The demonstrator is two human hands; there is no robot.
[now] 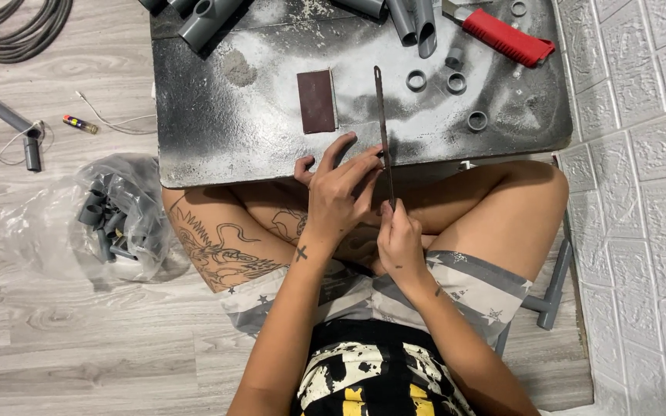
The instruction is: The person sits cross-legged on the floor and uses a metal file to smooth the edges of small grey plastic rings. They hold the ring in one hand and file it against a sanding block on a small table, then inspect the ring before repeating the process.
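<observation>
Both hands hold a grip on the thin hacksaw blade (384, 131) at centre frame, right hand (401, 240) pinching its near end, left hand (338, 192) steadying it at the bench (217, 115) edge; it looks light, springy and sharp-toothed, best held by its ends.

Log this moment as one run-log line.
left hand: pinches blade middle | right hand: grips blade's near end | saw blade: lying across dusty black board | sandpaper block: beside blade, untouched
</observation>
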